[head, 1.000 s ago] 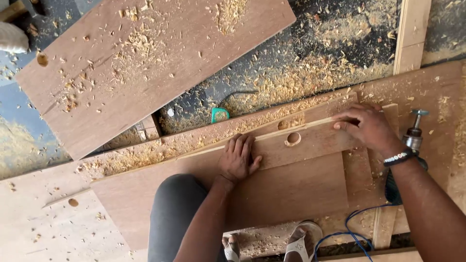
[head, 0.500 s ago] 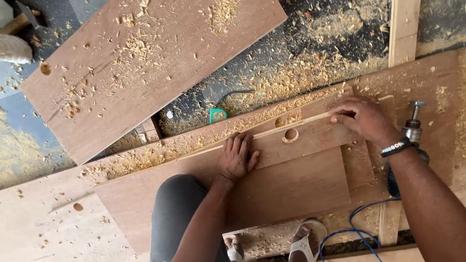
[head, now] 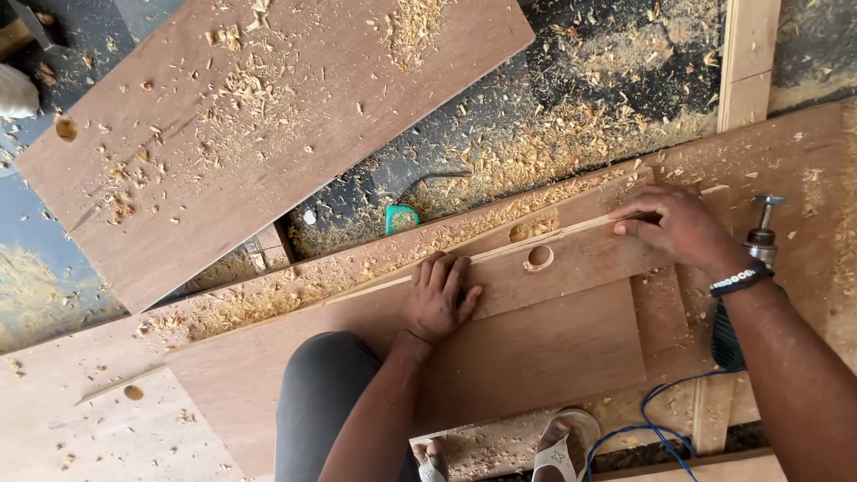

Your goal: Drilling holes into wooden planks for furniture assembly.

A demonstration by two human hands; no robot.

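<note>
Far left, a big plywood sheet point(head: 259, 125) strewn with shavings, lying clear of the work. Nearer the middle, left hand point(head: 437, 299) spread flat, palm down, fingers open, pressing a narrow wooden strip point(head: 553, 263) against the wide board point(head: 500, 357) beneath it; nothing gripped. Just right of that hand, a round hole point(head: 538, 258) bored through the strip, a second hole point(head: 533, 228) just beyond in the neighbouring piece. Farther right, right hand point(head: 674, 228) curled over the strip's far edge, fingertips pinching it, a beaded wristband point(head: 741, 279) at the wrist. At the far right, a power drill point(head: 759, 236) lying on the boards, its blue cord point(head: 643, 437) trailing near the sandalled feet point(head: 558, 451). Likely trouble: with loose sawdust point(head: 375, 268) packed along the seam, easy for the strip to skate out of line under uneven pressure; splinters a risk for fingertips sliding along that raw edge; cord close enough to snag a foot and drag the drill.
</note>
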